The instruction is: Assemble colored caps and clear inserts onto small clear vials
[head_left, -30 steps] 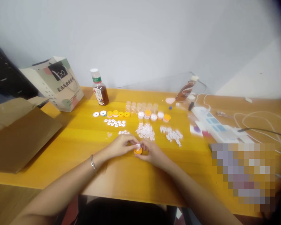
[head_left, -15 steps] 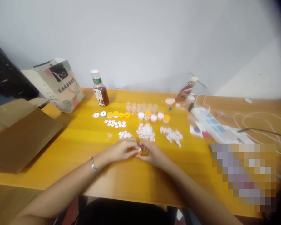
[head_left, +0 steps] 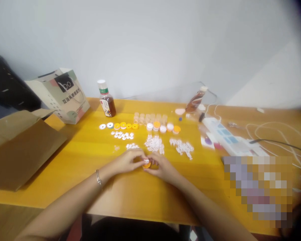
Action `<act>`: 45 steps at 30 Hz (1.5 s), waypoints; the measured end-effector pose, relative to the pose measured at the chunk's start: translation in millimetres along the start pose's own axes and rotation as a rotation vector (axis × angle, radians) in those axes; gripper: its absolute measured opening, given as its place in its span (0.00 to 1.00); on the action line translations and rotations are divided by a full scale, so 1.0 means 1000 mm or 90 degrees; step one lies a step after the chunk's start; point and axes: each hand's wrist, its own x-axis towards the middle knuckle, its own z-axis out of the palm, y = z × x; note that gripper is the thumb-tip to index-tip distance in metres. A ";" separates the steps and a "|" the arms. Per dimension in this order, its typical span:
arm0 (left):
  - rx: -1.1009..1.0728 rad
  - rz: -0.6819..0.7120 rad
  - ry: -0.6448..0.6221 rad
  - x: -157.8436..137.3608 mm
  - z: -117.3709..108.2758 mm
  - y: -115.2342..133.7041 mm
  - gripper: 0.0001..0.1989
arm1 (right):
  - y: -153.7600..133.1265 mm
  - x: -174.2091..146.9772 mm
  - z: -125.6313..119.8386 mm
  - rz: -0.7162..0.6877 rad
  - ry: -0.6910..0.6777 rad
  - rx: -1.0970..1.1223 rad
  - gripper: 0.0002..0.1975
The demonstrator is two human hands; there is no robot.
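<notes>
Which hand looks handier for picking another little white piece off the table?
Probably the left hand: the small white pieces lie just beyond its fingers. The right hand could steady the orange ring both hands pinch.

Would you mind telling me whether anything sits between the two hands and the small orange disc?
Nothing visible does. The left hand and the right hand both pinch the orange disc directly, just above the yellow table. The piles of small white parts lie farther back, clear of the fingers.

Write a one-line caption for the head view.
Both hands, left hand and right hand, pinch an orange disc above the yellow table.
</notes>
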 end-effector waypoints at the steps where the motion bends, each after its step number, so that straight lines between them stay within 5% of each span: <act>1: -0.005 -0.008 0.016 0.000 0.000 0.001 0.09 | -0.001 0.000 0.000 0.018 -0.002 0.046 0.12; 8: -0.089 -0.041 0.131 0.007 -0.011 0.005 0.12 | -0.008 0.005 0.007 0.158 -0.009 0.445 0.15; 14: 0.103 -0.152 0.358 0.054 -0.054 -0.045 0.11 | -0.005 0.008 0.006 0.231 0.057 0.508 0.21; 19: 0.160 -0.204 0.380 0.094 -0.072 -0.084 0.15 | -0.005 0.009 0.004 0.240 0.068 0.532 0.20; 26: 0.188 -0.228 0.393 0.112 -0.066 -0.102 0.16 | -0.004 0.009 0.004 0.241 0.053 0.542 0.17; 31: 0.191 -0.210 0.417 0.108 -0.073 -0.090 0.11 | -0.002 0.008 0.005 0.235 0.043 0.542 0.17; 37: 0.126 -0.083 0.493 0.064 -0.059 -0.035 0.12 | -0.002 0.009 0.007 0.219 0.068 0.537 0.18; 40: -0.051 0.001 0.427 0.034 -0.033 -0.012 0.10 | 0.000 0.010 0.008 0.202 0.089 0.531 0.19; 45: -0.157 -0.017 0.337 0.011 -0.003 -0.001 0.15 | -0.001 0.011 0.008 0.185 0.078 0.498 0.19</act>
